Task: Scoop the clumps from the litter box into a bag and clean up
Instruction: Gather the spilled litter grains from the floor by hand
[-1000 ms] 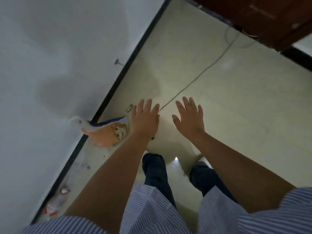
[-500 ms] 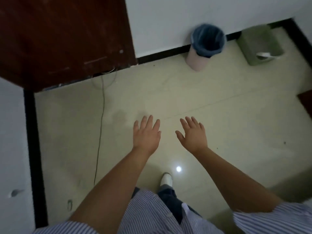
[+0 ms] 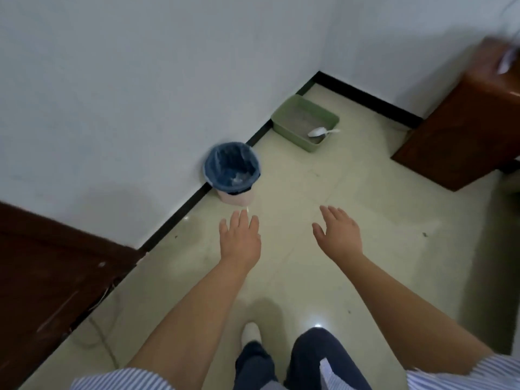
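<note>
Green litter box [image 3: 304,121] seemingly holds white scoop [image 3: 320,132].

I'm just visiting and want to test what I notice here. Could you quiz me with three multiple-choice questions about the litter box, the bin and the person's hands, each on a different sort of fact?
1. Where does the green litter box stand?
A. In the corner of the room, against the wall
B. On the brown cabinet
C. Between the person's feet

2. What colour is the bag lining the waste bin?
A. Red
B. Blue
C. Yellow

3. What are the left hand and right hand doing?
A. Both grip the white scoop
B. One holds the bin
C. Both are open and hold nothing

Answers:
1. A: it sits on the floor where the two walls meet.
2. B: a blue liner folds over the pinkish rim.
3. C: fingers are spread over bare floor, while the white scoop lies in the litter box.
</note>
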A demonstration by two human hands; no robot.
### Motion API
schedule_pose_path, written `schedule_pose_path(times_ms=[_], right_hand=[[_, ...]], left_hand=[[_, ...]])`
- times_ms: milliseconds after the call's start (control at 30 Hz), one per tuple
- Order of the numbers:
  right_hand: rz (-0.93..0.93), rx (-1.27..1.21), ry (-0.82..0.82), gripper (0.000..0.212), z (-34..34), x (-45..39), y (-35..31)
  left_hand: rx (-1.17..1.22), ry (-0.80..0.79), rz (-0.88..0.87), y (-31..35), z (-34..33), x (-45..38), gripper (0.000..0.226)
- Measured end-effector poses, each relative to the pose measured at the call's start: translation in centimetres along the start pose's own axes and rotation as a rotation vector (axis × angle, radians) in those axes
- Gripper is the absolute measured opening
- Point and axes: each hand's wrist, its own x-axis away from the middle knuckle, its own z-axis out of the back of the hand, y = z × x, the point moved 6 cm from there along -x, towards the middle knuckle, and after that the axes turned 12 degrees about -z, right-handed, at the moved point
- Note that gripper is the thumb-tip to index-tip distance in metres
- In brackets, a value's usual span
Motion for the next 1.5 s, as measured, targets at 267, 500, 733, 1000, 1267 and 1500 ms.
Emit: schedule_pose_path(times_ms=[267, 500, 733, 1000, 1267, 1500], right_hand=[[-0.089, -0.020, -0.051, 0.052, 6.6, -18.3, 2.3], [0.013, 0.050, -0.070, 0.052, 12.2, -35.4, 1.1], [0.189, 0.114, -0.089, 0.052, 15.9, -50.9, -7.0], [0.361, 0.176, -0.100, 0.048, 16.1, -65.3, -14.2], [0.580, 0.297, -0.250, 0.050, 9.5, -74.2, -17.1], [0.650, 0.334, -0.345, 0.053, -3.8, -79.9, -13.8]], left_hand=[[-0.067, 0.070, -0.161, 4.3, 7.8, -21.7, 0.039], [-0.022, 0.032, -0.143, 4.9, 11.3, -37.6, 0.040], [0.033, 0.060, -0.068, 0.9, 15.1, -51.8, 0.028], [0.065, 0.078, 0.038, -4.5, 16.8, -65.9, 0.034], [0.133, 0.001, 0.327, -9.0, 10.9, -72.3, 0.042], [0.312, -0.019, 0.507, -9.0, -4.4, -75.9, 0.044]])
